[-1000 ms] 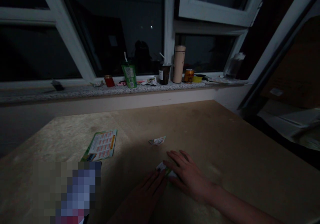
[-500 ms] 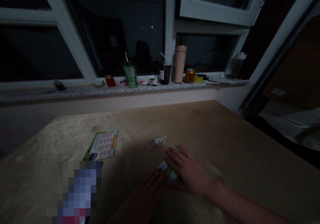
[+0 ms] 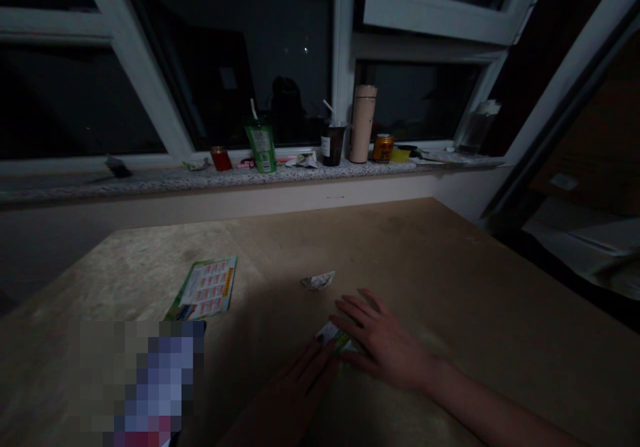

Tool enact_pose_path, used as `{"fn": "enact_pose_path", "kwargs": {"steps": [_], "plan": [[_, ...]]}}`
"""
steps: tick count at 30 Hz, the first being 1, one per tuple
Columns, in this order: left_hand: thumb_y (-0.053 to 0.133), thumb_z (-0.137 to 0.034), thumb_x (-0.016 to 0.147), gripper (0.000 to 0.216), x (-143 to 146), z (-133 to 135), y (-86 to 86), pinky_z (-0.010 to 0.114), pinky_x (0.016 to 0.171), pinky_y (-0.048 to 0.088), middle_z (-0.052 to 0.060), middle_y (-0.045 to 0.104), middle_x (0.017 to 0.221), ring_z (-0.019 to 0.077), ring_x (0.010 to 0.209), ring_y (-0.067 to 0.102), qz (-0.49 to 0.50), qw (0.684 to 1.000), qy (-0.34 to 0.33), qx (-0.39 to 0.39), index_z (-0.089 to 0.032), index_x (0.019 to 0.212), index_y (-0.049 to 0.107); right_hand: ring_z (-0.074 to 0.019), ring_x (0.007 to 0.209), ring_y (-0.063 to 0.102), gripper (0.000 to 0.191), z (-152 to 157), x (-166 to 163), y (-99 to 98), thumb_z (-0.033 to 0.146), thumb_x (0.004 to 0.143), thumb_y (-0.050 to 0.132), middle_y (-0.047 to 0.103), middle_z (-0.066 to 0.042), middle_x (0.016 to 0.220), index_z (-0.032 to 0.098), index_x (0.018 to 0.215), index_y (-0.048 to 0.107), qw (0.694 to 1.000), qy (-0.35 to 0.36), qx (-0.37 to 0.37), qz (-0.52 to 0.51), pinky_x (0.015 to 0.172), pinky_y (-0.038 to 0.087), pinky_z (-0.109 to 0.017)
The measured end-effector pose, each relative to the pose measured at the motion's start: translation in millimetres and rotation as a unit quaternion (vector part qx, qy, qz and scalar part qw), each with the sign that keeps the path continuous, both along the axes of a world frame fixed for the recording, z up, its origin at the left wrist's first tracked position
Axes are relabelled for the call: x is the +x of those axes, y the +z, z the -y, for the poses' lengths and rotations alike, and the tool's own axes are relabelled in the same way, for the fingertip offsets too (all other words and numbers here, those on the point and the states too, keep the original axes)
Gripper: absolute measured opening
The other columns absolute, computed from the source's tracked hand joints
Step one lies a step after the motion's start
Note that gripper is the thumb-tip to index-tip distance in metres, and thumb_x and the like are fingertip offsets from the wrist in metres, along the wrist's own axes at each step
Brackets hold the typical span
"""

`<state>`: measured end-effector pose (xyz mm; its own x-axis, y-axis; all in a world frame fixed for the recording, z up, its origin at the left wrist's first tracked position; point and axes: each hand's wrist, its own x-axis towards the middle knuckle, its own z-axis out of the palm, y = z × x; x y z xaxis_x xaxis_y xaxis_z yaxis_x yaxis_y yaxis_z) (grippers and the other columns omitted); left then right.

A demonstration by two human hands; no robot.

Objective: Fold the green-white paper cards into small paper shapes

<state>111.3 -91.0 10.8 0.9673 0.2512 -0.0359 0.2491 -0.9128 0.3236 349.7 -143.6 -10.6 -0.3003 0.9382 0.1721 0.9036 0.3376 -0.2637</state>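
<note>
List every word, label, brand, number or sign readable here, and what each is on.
None can be read.
Sheet on the table: rows of red print, too small.
Paper under left hand and right hand: markings blurred, partly covered.
Small paper beyond them: too small.
Green cup, dark cup, orange can: markings too small.
Pixelated patch: nothing legible.

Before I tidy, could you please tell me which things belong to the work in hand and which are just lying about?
In hand: small printed paper, touched by left hand and right hand; perhaps folded paper.
Seemingly lying about: printed sheet, green cup, dark cup, pale flask, orange can.
</note>
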Motion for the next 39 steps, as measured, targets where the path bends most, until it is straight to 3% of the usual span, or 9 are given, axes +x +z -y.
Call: {"fn": "enact_pose_path", "kwargs": {"steps": [10,16,24,39], "plan": [[0.057,-0.041,0.087,0.086,1.0,0.2,3.1,0.048,0.109,0.026,0.011,0.021,0.153,0.0306,0.137,0.024,-0.015,1.000,0.003,-0.005,-0.023,0.150,0.001,-0.0287,0.136,0.029,0.057,-1.4,0.7,7.8,0.056,0.092,0.039,0.043,-0.012,0.142,0.021,0.137,0.044,0.999,0.020,0.009,0.041,0.113,0.006,-0.054],[0.056,-0.045,0.087,0.087,1.9,-0.6,3.0,0.047,0.110,0.025,0.009,0.019,0.154,0.0309,0.138,0.023,-0.010,1.000,-0.008,-0.012,-0.024,0.150,0.000,-0.0241,0.136,0.030,0.041,-3.0,12.8,2.1,0.035,0.096,0.041,0.038,-0.005,0.146,0.033,0.137,0.043,1.000,0.013,-0.028,-0.005,0.112,0.014,-0.053],[0.053,-0.040,0.088,0.084,0.9,1.4,4.7,0.048,0.109,0.025,0.008,0.021,0.154,0.0305,0.137,0.024,0.001,1.000,-0.003,-0.003,-0.025,0.150,-0.003,-0.0253,0.135,0.032,0.037,-1.5,14.0,3.9,0.033,0.094,0.048,0.039,-0.007,0.145,0.030,0.130,0.053,1.000,0.025,0.005,-0.013,0.112,0.012,-0.054],[0.052,-0.043,0.090,0.084,-0.6,0.6,-1.1,0.049,0.109,0.026,0.008,0.021,0.154,0.0317,0.136,0.027,0.003,1.000,-0.002,0.015,-0.028,0.149,-0.004,-0.0244,0.137,0.029,0.040,-1.0,10.4,12.6,0.032,0.097,0.039,0.040,-0.009,0.145,0.020,0.134,0.048,0.993,0.074,0.053,0.071,0.114,0.006,-0.054]]}}
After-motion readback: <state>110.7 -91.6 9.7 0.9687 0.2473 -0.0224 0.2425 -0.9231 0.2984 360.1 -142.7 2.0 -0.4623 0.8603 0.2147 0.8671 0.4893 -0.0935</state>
